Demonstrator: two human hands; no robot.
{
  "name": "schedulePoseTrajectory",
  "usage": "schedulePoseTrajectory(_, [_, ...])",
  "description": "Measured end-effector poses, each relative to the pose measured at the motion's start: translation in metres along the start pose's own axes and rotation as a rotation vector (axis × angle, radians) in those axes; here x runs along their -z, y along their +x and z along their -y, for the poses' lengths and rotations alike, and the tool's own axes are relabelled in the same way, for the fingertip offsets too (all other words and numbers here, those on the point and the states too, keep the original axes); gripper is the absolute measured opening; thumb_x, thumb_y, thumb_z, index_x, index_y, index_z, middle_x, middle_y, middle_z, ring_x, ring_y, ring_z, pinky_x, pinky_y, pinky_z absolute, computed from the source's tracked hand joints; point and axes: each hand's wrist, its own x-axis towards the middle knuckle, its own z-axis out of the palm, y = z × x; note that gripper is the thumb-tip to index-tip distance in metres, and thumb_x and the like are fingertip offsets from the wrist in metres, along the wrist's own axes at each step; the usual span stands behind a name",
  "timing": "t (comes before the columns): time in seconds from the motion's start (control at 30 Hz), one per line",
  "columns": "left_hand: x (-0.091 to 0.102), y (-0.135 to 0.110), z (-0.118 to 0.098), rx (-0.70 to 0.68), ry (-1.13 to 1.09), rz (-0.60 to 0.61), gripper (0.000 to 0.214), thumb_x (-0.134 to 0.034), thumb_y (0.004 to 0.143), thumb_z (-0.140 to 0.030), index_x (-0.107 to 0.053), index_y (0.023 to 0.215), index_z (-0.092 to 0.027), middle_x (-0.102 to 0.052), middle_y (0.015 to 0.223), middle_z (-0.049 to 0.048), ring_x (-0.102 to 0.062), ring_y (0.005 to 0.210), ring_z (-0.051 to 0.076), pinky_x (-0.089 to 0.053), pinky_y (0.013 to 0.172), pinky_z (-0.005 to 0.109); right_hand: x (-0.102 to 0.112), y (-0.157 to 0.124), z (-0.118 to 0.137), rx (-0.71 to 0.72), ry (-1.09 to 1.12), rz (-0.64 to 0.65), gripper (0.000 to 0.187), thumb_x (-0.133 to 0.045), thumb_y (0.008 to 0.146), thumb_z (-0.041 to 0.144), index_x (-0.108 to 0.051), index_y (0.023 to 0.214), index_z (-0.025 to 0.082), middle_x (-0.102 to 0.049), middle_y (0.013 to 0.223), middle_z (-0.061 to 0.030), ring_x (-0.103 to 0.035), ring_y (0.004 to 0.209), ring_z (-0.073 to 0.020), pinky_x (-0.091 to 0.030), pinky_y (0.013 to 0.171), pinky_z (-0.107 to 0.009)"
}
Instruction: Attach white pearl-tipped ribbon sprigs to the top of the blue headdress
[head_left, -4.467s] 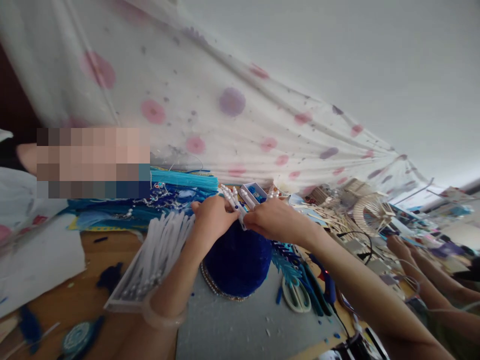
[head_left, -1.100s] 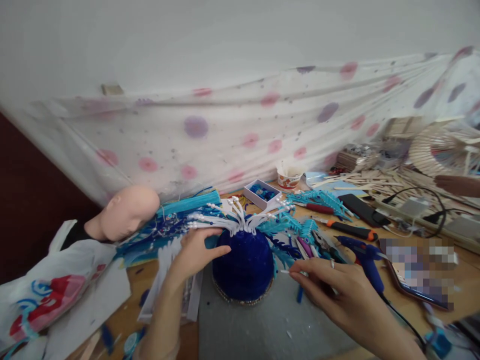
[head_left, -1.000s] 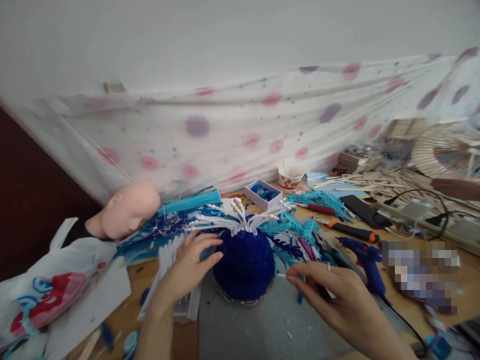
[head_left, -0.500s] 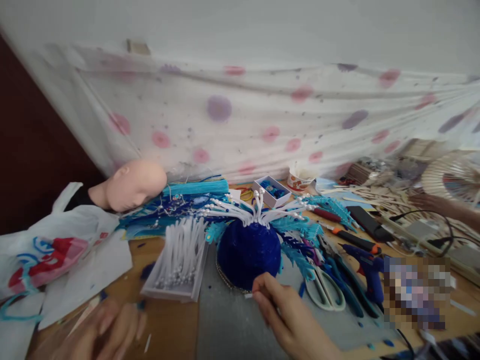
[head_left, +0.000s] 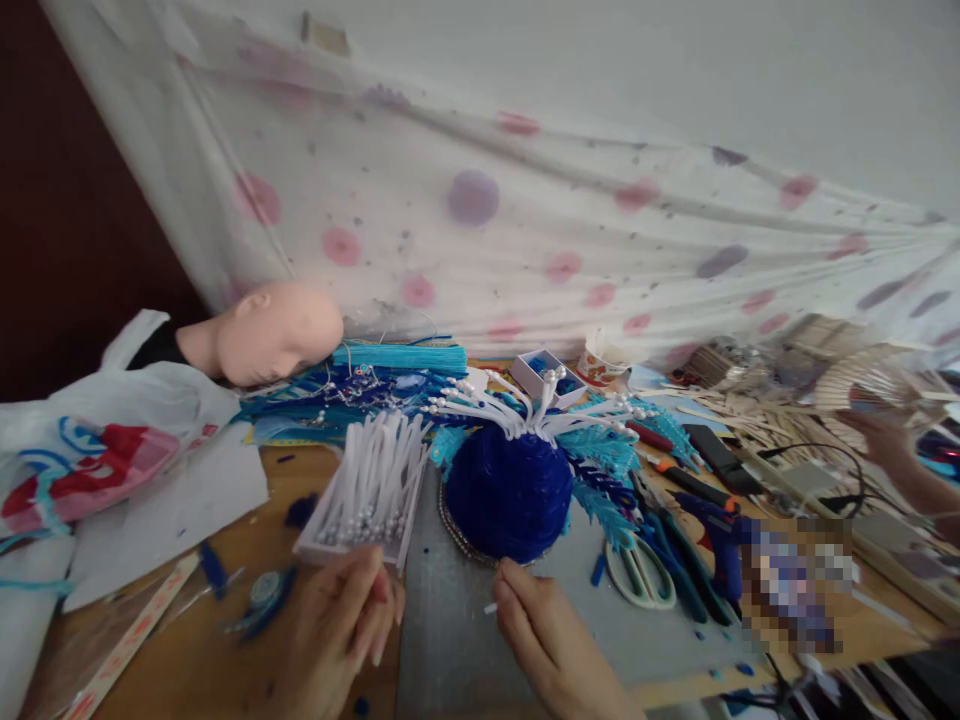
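Observation:
A rounded dark-blue headpiece (head_left: pixel 510 495) stands on a grey mat, with white pearl-tipped stems (head_left: pixel 529 420) fanned over its top and a beaded trim (head_left: pixel 459 535) along its lower edge. At its front edge, the fingertips of my right hand (head_left: pixel 538 630) are pinched together. A small white strip (head_left: pixel 491 607) pokes out beside them, seemingly held. My left hand (head_left: pixel 345 620) is slightly blurred, its fingers curled in by the front of a white tray (head_left: pixel 319 550) full of loose pearl-tipped stems (head_left: pixel 375 480). Whatever lies between the left fingers is hidden.
Scissors (head_left: pixel 641 572), pliers (head_left: pixel 686 555) and a blue glue gun (head_left: pixel 716 535) lie right. A mannequin head (head_left: pixel 281 335) rests on its side at back left, near a plastic bag (head_left: pixel 135 410). At far right is another person's hand (head_left: pixel 889 450).
My left hand has moved right and up, from the lower left to the tray's front. My right hand keeps its pinch at the headpiece's edge. The camera view has tilted.

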Motion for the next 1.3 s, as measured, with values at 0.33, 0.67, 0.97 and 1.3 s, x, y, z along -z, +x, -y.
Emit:
schedulePoseTrajectory(0.33, [0.013,-0.005,0.005,-0.064,-0.063,-0.143,0.035,-0.085,0.070,-0.047,-0.080,0.090,-0.020,-0.069,0.062,0.0017,-0.067,0.065,0.017,-0.060,0.069,0.029,-0.023,0.011,-0.002,-0.060,0.148,0.018,0.037,-0.030,0.106,0.046,-0.042,0.079,0.023,-0.048,0.064,0.0039,-0.049,0.061,-0.0136,-0.036,0.060,-0.025])
schedulePoseTrajectory(0.67, [0.013,-0.008,-0.005,-0.004,-0.173,-0.177,0.057,-0.093,0.062,-0.034,-0.075,0.113,-0.017,-0.076,0.073,0.0030,-0.074,0.072,0.016,-0.062,0.075,0.026,-0.032,0.008,-0.008,-0.028,0.130,-0.017,0.036,-0.038,0.103,0.048,-0.047,0.079,0.023,-0.052,0.062,0.0034,-0.051,0.058,-0.0136,-0.040,0.057,-0.024])
schedulePoseTrajectory(0.97, [0.017,-0.010,0.004,-0.188,-0.239,-0.271,0.056,-0.088,0.069,-0.039,-0.064,0.116,-0.020,-0.075,0.071,-0.0022,-0.073,0.067,0.015,-0.062,0.075,0.032,-0.054,0.029,0.003,0.054,0.042,-0.031,0.027,-0.051,0.097,0.033,-0.072,0.094,0.016,-0.065,0.062,-0.0004,-0.058,0.054,-0.0144,-0.042,0.054,-0.024])
schedulePoseTrajectory(1.3, [0.000,-0.023,-0.002,-0.177,-0.180,-0.223,0.064,-0.083,0.078,-0.036,-0.049,0.131,-0.024,-0.079,0.110,0.0071,-0.076,0.098,0.020,-0.059,0.092,0.032,-0.045,0.033,0.049,0.242,0.219,-0.205,0.021,-0.055,0.097,0.032,-0.068,0.088,0.018,-0.068,0.069,-0.0010,-0.059,0.056,-0.0115,-0.043,0.050,-0.020])
